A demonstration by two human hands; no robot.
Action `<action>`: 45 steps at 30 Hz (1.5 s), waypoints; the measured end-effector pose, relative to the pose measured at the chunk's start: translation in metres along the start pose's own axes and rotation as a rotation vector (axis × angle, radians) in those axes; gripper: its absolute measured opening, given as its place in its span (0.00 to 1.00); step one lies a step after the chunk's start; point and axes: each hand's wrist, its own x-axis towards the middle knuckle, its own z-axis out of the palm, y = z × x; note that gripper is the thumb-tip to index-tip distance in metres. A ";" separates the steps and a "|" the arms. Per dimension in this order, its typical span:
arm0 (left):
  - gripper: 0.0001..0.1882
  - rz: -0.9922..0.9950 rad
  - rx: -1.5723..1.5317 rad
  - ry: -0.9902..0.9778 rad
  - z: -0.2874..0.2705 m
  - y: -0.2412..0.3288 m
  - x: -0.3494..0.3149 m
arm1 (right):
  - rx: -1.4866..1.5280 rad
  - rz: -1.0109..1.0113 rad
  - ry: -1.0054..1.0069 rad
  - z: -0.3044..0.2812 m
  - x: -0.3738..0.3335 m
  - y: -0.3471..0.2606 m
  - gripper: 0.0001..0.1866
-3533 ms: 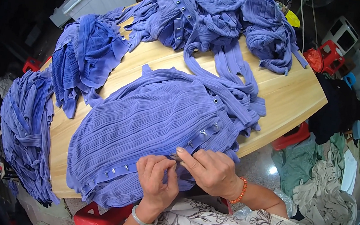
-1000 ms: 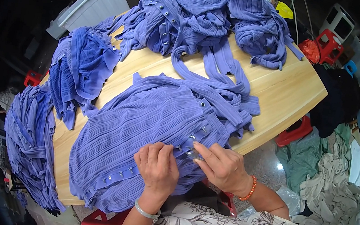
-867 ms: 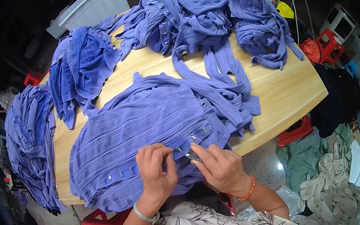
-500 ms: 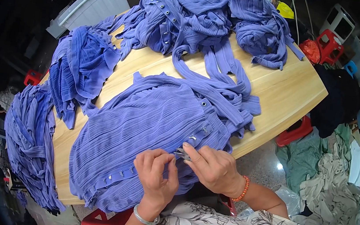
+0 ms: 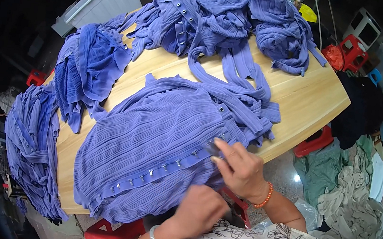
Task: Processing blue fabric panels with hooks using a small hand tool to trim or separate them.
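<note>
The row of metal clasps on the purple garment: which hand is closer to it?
Right. The right hand touches the row of metal clasps at its end; the left hand rests below it at the garment hem.

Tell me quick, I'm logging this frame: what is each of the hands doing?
Left hand: curled, back to camera, at the near edge of the purple garment; grip cannot be told.
Right hand: fingers pinching the garment's fastener strip.

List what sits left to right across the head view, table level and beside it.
Hanging purple garments → folded purple stack → spread purple garment with snap strip → left hand → right hand → bare table edge → pale cloth heap on floor.
</note>
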 end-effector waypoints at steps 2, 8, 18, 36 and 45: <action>0.11 -0.019 -0.040 -0.271 0.008 0.009 -0.004 | -0.005 0.018 0.009 -0.005 -0.001 0.009 0.22; 0.18 -0.036 0.276 0.204 -0.011 0.002 0.004 | 0.227 0.272 0.105 -0.008 0.001 0.036 0.14; 0.23 -0.210 0.556 0.329 -0.016 -0.024 0.002 | 0.588 0.551 -0.126 0.003 0.020 0.048 0.20; 0.14 -0.082 0.466 0.403 -0.017 -0.038 0.024 | 0.641 0.437 -0.288 -0.010 0.034 0.041 0.10; 0.12 0.059 0.468 0.338 -0.013 -0.042 0.022 | 0.820 0.588 -0.311 -0.017 0.034 0.051 0.11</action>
